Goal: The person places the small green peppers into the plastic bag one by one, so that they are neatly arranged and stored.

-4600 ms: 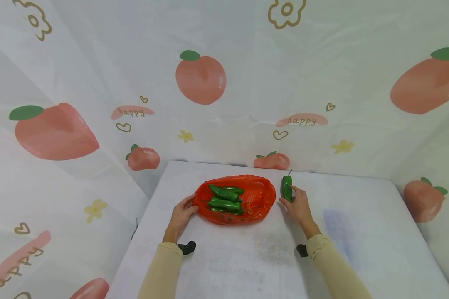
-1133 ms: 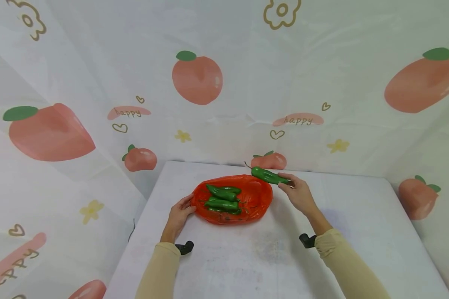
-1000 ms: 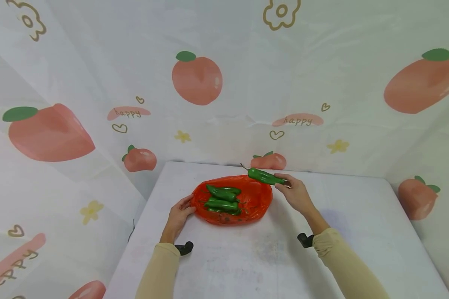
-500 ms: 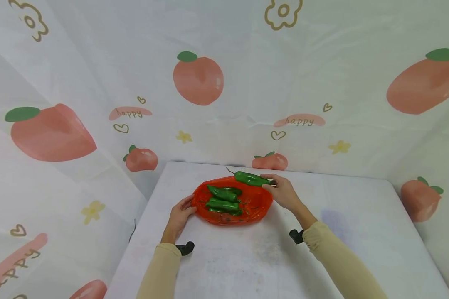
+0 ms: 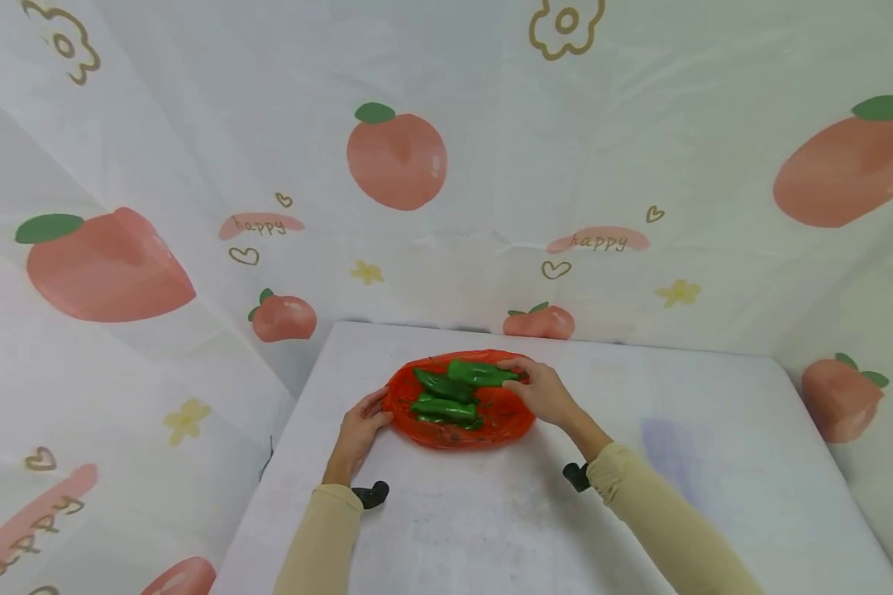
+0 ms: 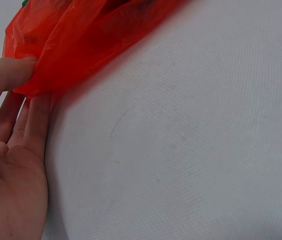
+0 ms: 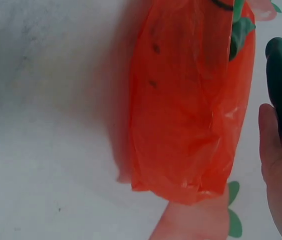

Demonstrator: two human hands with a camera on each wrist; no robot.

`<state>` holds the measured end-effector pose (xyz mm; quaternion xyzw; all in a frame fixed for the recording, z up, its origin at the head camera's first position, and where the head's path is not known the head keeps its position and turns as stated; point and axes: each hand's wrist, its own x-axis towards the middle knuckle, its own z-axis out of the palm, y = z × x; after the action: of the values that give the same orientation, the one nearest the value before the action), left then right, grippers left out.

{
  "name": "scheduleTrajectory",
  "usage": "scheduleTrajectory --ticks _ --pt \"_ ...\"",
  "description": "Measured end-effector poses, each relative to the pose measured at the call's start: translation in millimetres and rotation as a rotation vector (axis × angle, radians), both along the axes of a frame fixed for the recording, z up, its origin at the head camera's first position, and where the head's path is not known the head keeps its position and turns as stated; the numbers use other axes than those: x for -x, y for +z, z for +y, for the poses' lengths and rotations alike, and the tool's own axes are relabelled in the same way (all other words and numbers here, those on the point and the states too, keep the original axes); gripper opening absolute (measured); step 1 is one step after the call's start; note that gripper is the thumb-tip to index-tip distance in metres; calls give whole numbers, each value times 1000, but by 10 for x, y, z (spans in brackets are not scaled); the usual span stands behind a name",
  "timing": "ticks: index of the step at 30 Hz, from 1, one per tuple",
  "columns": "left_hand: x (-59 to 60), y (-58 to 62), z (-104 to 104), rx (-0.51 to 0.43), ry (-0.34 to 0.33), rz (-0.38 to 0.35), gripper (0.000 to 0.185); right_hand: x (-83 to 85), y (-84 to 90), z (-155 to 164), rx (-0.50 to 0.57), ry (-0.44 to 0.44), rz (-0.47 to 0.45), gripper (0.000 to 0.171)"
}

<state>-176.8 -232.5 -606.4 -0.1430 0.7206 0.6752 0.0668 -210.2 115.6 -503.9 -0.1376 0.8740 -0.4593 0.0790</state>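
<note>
The red plastic bag (image 5: 509, 413), thin, crinkled and spread open on the white table (image 5: 714, 463), lies between both hands. Its edge is pinched by the left hand (image 5: 357, 434) at that hand's fingertips. Above the bag's mouth the right hand (image 5: 546, 395) grips a glossy dark green pepper (image 5: 479, 373), just over the peppers (image 5: 446, 405) piled inside.

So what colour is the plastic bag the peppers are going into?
The bag is translucent orange-red; the right wrist view shows it best.
</note>
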Motion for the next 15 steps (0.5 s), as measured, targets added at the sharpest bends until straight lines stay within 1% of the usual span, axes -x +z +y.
scheduleTrajectory --ticks 3,8,15 --pt "3 -3 7 -12 4 -14 51 -16 -27 -66 -6 11 -4 32" --pt "8 -9 3 -28 6 -7 52 -38 -68 -181 -21 18 -9 32" --pt "11 -7 -2 -24 -8 -9 51 -56 -85 -317 -4 26 -67 33"
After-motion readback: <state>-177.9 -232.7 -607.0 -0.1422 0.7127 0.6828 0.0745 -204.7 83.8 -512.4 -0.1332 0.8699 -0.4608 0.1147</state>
